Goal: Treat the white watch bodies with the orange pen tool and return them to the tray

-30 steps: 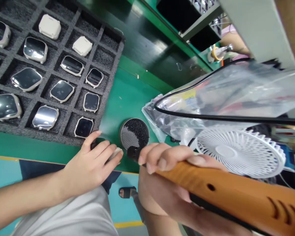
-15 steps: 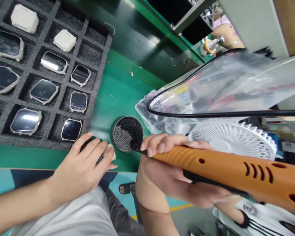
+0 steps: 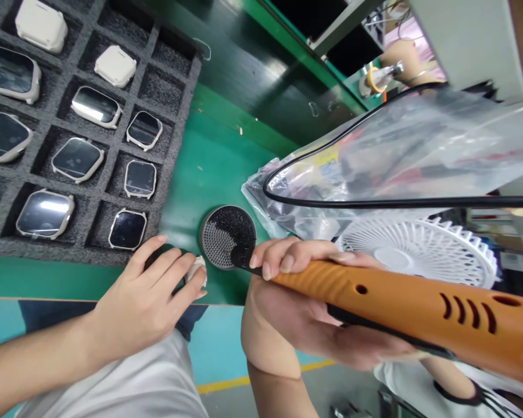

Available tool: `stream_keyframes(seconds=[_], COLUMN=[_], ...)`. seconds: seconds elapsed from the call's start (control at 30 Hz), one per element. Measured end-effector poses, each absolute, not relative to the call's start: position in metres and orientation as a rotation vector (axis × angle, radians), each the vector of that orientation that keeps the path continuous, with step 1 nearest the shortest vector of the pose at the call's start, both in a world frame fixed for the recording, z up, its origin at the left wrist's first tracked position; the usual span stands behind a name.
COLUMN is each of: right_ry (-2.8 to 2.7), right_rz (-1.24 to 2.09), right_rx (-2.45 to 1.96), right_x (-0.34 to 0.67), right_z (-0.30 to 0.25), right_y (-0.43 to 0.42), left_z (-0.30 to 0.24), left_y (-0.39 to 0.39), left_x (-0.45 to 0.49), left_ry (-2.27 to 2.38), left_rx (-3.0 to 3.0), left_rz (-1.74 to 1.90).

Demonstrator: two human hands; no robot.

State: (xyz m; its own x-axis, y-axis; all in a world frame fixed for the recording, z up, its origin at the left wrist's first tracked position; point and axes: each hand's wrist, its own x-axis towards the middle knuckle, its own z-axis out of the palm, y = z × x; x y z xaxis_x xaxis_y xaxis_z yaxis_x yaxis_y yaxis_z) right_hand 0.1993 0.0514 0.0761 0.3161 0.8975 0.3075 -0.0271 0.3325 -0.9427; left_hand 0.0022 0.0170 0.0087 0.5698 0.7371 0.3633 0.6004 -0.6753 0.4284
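Note:
My right hand (image 3: 305,302) is wrapped around an orange electric screwdriver (image 3: 387,290), its fingers near the black front end. That front end reaches over a round grey dish (image 3: 204,247) with a dimpled floor and many tiny black screws (image 3: 233,223) heaped along its far side. To the dish's left, my left hand (image 3: 143,296) curls over a small dark object with a white part (image 3: 198,270) showing at the fingertips; most of it is hidden. The nearest corner of a grey foam tray (image 3: 91,252) lies by that hand. Several watch bodies (image 3: 128,229) sit in its compartments, mostly screen up.
A black cable (image 3: 375,203) runs across a clear plastic bag (image 3: 331,180) on the right. Behind the screwdriver stands a white fan (image 3: 418,247). Green mat (image 3: 192,157) covers the bench, whose front edge passes below my hands. Another person's arm (image 3: 453,380) shows at lower right.
The view has shifted slightly. Both hands keep about the same place, with the screwdriver's front end still over the dish. At lower right, the other person's arm has moved right.

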Motion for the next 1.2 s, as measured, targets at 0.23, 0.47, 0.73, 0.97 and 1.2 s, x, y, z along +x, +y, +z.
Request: stream_keyframes(seconds=[0.23,0.47,0.73,0.97,1.2], right_ry=[-1.034,-1.167,-1.132,-1.144,-1.176], right_rz=[0.731,0.909,0.914,0.910,0.891], right_rx=[-1.186,-1.128,-1.101,-1.113,-1.161], right_x=[0.188,0.186,0.185,0.182,0.181], right_z=[0.108,0.113,0.099,0.101,0.102], right_y=[0.039,0.030,0.029,0.030,0.028], left_z=[0.005,0.006,0.005,0.006,0.006], left_y=[0.018,0.020,0.018,0.019,0.018], left_x=[0.001,0.002,0.002,0.001,0.002], left_ry=[1.027,1.042,1.042,1.037,1.033], left_rx=[2.558,2.541,2.550,2.549,2.547], left_rz=[0.753,0.771,0.770,0.773,0.761])
